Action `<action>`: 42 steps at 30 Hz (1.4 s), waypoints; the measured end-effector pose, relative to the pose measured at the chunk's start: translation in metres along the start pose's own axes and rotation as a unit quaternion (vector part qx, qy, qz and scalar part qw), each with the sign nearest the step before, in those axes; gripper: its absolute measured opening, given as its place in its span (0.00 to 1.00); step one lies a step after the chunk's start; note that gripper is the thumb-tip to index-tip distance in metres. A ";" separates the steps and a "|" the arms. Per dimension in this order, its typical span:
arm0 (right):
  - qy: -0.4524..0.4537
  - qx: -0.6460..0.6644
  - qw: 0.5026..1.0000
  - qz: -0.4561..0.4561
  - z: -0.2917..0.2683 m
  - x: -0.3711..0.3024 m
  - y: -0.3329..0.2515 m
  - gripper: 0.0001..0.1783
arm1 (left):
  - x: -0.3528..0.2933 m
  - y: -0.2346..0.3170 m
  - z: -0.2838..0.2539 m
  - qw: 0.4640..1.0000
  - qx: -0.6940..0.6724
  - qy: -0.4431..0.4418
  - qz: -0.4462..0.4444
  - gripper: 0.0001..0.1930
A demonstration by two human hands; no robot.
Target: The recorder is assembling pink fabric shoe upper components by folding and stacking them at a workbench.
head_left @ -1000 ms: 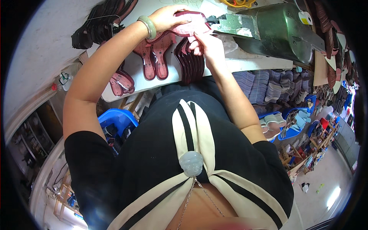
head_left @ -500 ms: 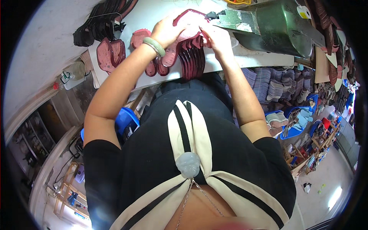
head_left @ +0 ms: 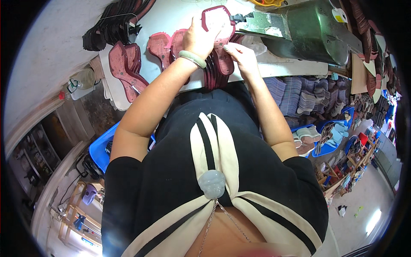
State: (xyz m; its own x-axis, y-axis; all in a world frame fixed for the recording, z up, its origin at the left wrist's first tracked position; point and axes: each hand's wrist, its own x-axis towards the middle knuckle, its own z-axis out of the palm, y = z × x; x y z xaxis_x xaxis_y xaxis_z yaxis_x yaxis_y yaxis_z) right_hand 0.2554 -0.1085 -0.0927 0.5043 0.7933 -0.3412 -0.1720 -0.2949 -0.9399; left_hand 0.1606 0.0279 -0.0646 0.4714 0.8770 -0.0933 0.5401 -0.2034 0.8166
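Observation:
A pink insole [head_left: 224,60] with a dark red bound edge lies at the tip of the green sewing machine arm [head_left: 263,23], its wide end away from me and its narrow end toward me. My left hand [head_left: 200,39], a green bangle on its wrist, grips the insole's left side, fingers over the top face. On the other side, my right hand [head_left: 244,59] pinches its edge with thumb and fingertips; the fingers underneath are partly hidden. Below the insole, a row of similar insoles [head_left: 210,77] hangs over the table's near edge.
More pink insoles [head_left: 159,47] lie left of my hands, with another pile [head_left: 124,70] further left. Bundled black pieces [head_left: 112,30] sit at the far left. The machine's green body [head_left: 314,32] takes up the back right. Stacked grey pieces [head_left: 291,92] and blue baskets [head_left: 327,147] stand right.
The insole has turned, its narrow end swinging from left to right. My left hand has shifted right and nearer, and my right hand has come slightly nearer.

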 end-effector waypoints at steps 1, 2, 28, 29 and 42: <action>0.021 0.021 1.000 0.007 -0.001 0.000 0.000 0.14 | 0.001 0.003 0.002 1.000 -0.001 0.000 0.000 0.29; 0.021 0.038 0.999 0.013 -0.001 0.002 -0.001 0.16 | 0.001 0.005 0.002 1.000 -0.010 0.010 -0.015 0.29; -0.171 0.132 0.971 0.101 0.147 -0.008 0.010 0.20 | -0.051 -0.121 -0.202 0.980 0.016 0.196 0.029 0.31; -0.154 0.042 0.975 0.152 0.148 -0.013 0.017 0.22 | -0.046 -0.149 -0.208 0.957 0.178 0.228 0.032 0.30; 0.012 0.268 0.961 0.064 0.169 0.019 0.050 0.16 | -0.095 -0.115 -0.133 0.956 -0.223 0.190 0.001 0.15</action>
State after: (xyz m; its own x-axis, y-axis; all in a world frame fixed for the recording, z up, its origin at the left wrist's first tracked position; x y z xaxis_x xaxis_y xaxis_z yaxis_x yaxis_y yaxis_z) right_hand 0.1133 -0.0184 -0.1487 0.4680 0.7548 -0.4596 -0.6423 -0.0666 -0.7635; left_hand -0.0393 0.0264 -0.0739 0.1394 0.9888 0.0526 0.1495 -0.0735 0.9860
